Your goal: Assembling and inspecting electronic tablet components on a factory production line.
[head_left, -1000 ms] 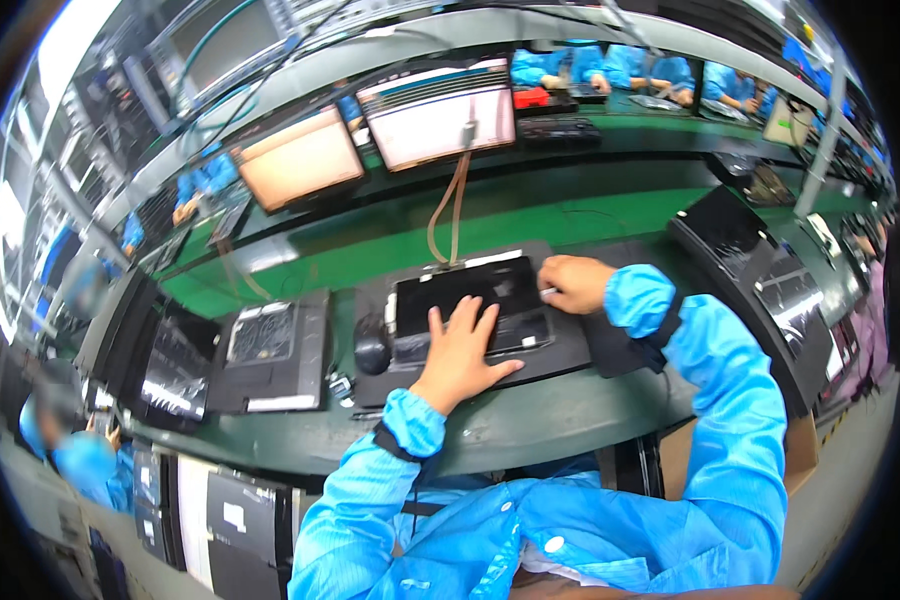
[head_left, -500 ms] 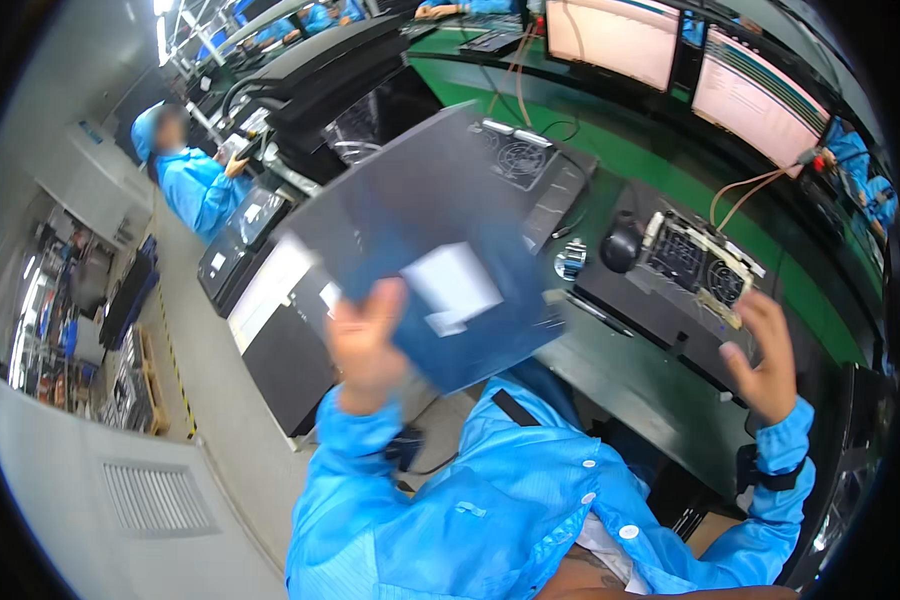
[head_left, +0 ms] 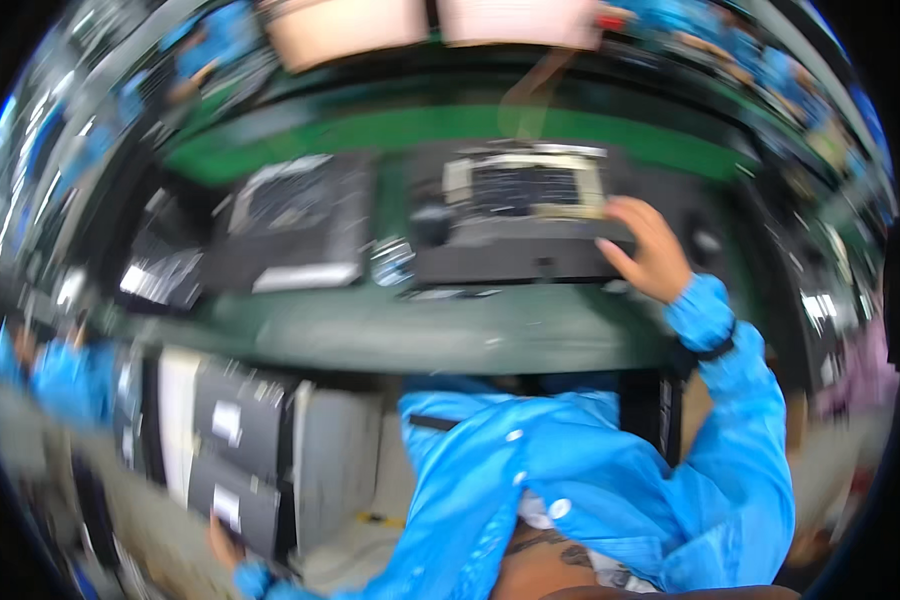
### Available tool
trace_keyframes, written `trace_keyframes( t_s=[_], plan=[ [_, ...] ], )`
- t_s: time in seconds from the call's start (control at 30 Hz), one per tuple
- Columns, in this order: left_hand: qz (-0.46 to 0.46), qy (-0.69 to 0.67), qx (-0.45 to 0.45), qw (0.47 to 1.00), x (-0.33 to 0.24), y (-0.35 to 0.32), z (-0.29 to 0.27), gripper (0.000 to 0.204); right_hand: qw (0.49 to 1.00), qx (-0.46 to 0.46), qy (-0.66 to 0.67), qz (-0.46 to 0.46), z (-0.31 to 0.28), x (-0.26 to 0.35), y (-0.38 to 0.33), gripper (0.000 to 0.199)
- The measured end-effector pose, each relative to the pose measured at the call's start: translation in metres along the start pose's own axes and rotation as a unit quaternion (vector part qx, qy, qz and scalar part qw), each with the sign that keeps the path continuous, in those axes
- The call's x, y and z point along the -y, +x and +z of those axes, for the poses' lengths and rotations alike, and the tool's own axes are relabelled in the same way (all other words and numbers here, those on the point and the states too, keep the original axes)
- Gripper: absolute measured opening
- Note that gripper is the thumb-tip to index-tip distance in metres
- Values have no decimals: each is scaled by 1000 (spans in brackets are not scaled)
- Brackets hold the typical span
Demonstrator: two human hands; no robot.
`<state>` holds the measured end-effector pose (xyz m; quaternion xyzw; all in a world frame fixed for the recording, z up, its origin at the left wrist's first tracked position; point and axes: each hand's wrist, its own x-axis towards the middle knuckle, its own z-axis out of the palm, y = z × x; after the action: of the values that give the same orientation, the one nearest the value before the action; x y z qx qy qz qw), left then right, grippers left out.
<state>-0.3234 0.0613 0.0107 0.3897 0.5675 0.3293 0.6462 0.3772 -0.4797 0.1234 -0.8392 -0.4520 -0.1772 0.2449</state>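
I see a dark panel [head_left: 258,515] at lower left, below the bench [head_left: 370,335]; its white label [head_left: 226,507] is too blurred to read. My left hand [head_left: 223,545] is at the panel's lower edge; I cannot tell whether it grips. My right hand [head_left: 655,250], thumb and fingers wide apart, is at the right end of the pale-framed fixture [head_left: 523,190]. Beyond, two screens [head_left: 520,20] show only smeared content.
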Motion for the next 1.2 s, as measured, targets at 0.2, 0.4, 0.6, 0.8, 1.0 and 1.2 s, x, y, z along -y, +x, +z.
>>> trace_keyframes(
  t_s=[0.2, 0.4, 0.6, 0.8, 1.0, 1.2],
  plan=[
    [397, 485, -39, 779, -20, 5, 221, 45, 941, -142, -147, 271, -31, -94, -78, 59],
    [506, 328, 363, 711, 30, -165, 470, 18, 914, -188, -216, 288, -23, -120, -115, 58],
    [509, 244, 584, 582, 88, -233, 579, 14, 901, -184, -160, 359, -19, -118, -119, 52],
    [496, 281, 598, 563, 97, -231, 596, 14, 899, -178, -118, 381, -29, -110, -109, 47],
    [507, 285, 591, 559, 96, -233, 599, 15, 894, -185, -123, 388, -26, -116, -109, 43],
    [523, 283, 590, 546, 95, -233, 596, 14, 887, -192, -114, 404, -24, -114, -108, 42]
  ],
)
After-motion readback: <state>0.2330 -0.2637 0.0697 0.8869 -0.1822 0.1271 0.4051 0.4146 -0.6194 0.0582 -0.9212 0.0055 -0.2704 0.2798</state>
